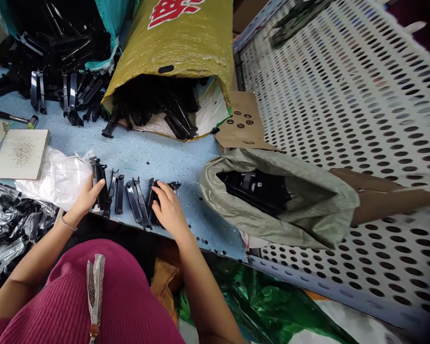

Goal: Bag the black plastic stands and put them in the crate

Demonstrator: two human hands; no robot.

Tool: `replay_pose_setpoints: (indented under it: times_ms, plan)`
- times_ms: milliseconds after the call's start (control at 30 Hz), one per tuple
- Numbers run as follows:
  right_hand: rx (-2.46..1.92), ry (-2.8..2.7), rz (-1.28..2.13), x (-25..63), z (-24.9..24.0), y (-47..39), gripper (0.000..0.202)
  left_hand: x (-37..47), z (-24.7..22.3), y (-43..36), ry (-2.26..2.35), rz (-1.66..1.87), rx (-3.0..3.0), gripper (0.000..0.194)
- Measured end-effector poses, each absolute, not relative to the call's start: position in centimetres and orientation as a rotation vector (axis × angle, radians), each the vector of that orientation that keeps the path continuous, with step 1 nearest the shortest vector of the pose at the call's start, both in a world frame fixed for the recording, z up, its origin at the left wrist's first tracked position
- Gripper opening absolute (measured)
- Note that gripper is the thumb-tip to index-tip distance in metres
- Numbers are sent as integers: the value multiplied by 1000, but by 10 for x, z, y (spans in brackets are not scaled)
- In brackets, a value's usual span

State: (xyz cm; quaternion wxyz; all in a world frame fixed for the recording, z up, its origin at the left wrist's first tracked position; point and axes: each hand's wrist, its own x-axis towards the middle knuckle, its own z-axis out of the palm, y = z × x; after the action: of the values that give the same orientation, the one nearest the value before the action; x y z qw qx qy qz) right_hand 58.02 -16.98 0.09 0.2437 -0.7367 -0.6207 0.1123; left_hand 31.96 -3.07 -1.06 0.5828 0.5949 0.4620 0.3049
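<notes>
Near the front edge of the blue table [186, 167], my left hand [86, 196] grips a black hinged plastic part [99, 172], thumb across its side. My right hand [170, 210] has its fingers curled on another black part [151, 196], partly hidden beneath them. Between the hands lie more of these two-armed pieces: one spread pair [119, 193] beside my left hand, another pair [132, 203] next to my right fingers. What these parts belong to I cannot make out.
Behind stand a yellow woven sack [179, 48] and a teal sack [112, 19], both spilling black parts. A grey-green sack [308, 220] with black pieces sits right, by a perforated white crate [380, 134]. Left are a hammer [10, 116], a pale block [14, 162] and white plastic [60, 177].
</notes>
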Motion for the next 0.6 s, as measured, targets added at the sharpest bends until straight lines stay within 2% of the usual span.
replay_pose_setpoints:
  times_ms: [100, 200, 300, 367, 500, 600]
  plan:
    - [-1898, -1480, 403, 556, 22, -172, 36, 325, 8, -50, 1139, 830, 1413, 67]
    - [-1601, -1250, 947, 509, 44, -168, 53, 331, 32, -71, 1079, 829, 1539, 73]
    - [-1387, -993, 1387, 478, 51, -162, 56, 325, 44, -75, 900, 760, 1683, 61]
    - [-1354, -833, 1440, 474, 48, -159, 46, 310, 40, -67, 975, 759, 1791, 53]
    - [-1263, -669, 1427, 478, 37, -152, 38, 270, 18, -38, 1587, 764, 2069, 40]
    - [-1188, -583, 1511, 470, 37, -142, 39, 249, 8, -20, 1671, 654, 2116, 17]
